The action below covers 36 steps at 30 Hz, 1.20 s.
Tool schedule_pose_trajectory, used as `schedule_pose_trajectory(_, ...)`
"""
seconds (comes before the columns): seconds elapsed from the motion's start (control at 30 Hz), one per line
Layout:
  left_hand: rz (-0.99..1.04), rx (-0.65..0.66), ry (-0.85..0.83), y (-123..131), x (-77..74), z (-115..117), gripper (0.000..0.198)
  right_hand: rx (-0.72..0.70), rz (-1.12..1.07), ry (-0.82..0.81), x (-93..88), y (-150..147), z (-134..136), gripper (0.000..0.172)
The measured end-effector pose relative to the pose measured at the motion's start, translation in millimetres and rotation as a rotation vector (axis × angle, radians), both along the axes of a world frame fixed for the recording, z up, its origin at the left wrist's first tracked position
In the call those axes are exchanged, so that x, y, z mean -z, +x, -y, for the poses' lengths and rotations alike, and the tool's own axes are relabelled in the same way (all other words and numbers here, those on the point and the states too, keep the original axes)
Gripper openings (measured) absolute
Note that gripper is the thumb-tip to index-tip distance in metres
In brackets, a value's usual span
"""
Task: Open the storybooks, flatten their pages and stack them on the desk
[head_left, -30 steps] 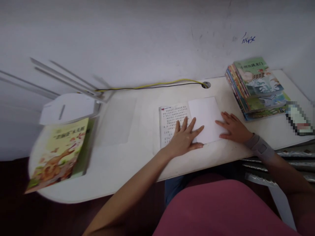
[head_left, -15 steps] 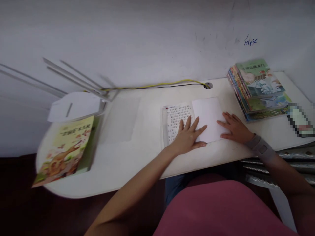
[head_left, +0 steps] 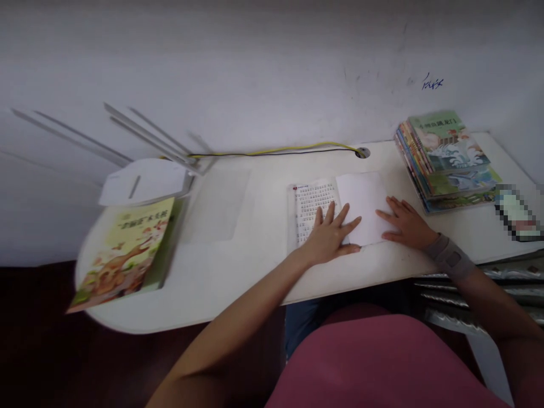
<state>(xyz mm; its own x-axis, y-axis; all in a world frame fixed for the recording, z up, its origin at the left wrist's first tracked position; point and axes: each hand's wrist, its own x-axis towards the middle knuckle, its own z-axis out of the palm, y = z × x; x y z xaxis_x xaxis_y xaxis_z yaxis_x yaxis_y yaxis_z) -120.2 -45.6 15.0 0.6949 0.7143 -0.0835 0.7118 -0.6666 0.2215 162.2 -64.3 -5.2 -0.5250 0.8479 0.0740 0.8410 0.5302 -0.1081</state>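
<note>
An open book [head_left: 314,198] lies on the white table, with a printed left page and a blank white page [head_left: 363,198] on its right side. My left hand [head_left: 331,235] rests flat with spread fingers across the lower middle of the two pages. At the right edge of the blank page is my right hand [head_left: 406,222], its fingers apart and their tips on or beside the paper. A grey band [head_left: 448,255] circles my right wrist. Neither hand grips anything.
Picture books [head_left: 453,144] are stacked at the back right, near a pixelated phone-like object [head_left: 516,209]. On the left, books [head_left: 131,249] lie before a white router [head_left: 147,181] with long antennas. A clear sheet [head_left: 216,207] lies nearby. Yellow and black cables [head_left: 272,151] run along the wall.
The view has shifted slightly, so the table's left end shows a little further right. My hands keep nearly the same place on the open book.
</note>
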Motion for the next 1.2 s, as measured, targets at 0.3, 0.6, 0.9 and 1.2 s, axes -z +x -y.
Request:
schedule_pose_trajectory(0.3,0.008,0.023,-0.003,0,1.2,0,0.078,0.022,0.04,-0.033,-3.3,-2,1,0.07)
schedule_pose_trajectory(0.6,0.012,0.087,-0.021,-6,-0.1,-7,0.072,0.007,0.022,-0.053,-5.1,-1,0,0.071)
schedule_pose_trajectory(0.9,0.082,0.064,-0.002,-6,1.6,-7,0.076,0.012,0.008,-0.067,-3.5,0,-1,0.071)
schedule_pose_trajectory(1.2,0.204,-0.425,0.126,-94,31.7,9,0.076,0.073,-0.031,-0.011,-14.8,-17,5,0.06)
